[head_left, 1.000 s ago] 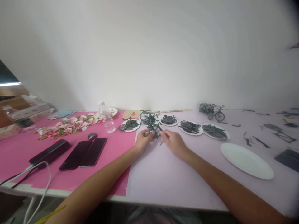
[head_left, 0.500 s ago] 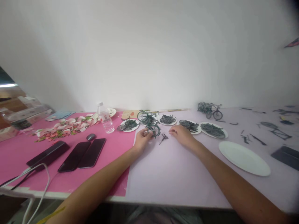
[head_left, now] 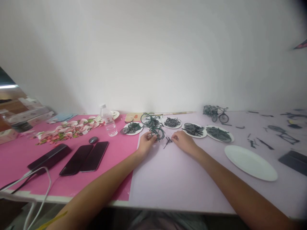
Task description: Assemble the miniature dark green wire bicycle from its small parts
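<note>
My left hand [head_left: 145,143] is closed on the wheel of a dark green model bicycle [head_left: 157,133], which stands tilted with its other wheel farther back. Just right of that wheel, a small dark branched bicycle part [head_left: 167,142] lies on the pale tabletop. The curled fingertips of my right hand [head_left: 184,141] are drawn together at the part's right end. Whether they grip it or anything else is hidden. Behind my hands are white plates heaped with dark plastic parts, among them a plate of thin pieces [head_left: 172,122] and a plate with a wheel [head_left: 194,130].
An assembled model bicycle [head_left: 220,115] stands by the wall. At right are a bare white plate [head_left: 250,163] and loose dark parts [head_left: 265,143]. On the pink side are a water bottle [head_left: 109,121], phones [head_left: 94,156], a mouse [head_left: 93,140], a power bank [head_left: 50,157] and petals [head_left: 69,129].
My right hand has moved a little left and down, its fingertips now at the small dark part. The left hand stays on the bicycle wheel.
</note>
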`<state>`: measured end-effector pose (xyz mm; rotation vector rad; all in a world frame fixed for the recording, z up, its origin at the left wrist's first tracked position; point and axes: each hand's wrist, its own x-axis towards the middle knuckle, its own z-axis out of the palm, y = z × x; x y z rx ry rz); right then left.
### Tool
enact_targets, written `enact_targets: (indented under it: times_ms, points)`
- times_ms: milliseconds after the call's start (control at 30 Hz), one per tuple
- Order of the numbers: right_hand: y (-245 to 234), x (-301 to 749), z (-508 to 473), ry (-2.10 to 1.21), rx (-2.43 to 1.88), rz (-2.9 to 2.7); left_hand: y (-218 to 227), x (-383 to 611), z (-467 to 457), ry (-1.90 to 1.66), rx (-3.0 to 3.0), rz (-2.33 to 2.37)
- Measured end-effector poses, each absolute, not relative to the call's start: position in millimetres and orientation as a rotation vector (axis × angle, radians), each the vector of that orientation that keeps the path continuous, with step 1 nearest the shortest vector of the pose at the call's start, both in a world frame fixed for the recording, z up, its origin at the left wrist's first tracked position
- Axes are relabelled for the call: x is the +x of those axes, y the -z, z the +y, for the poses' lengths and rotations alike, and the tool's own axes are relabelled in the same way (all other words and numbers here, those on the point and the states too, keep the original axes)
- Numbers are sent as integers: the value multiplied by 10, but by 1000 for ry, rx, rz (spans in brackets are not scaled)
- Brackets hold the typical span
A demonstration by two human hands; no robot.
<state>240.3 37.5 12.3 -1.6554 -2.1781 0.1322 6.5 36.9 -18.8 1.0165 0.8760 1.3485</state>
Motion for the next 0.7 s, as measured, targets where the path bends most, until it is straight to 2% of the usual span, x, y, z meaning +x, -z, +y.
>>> enact_targets:
  times_ms: [700]
  points:
    - [-114,2343,323,-153,-1783,-2169,188,72,377,-1337,1002,875]
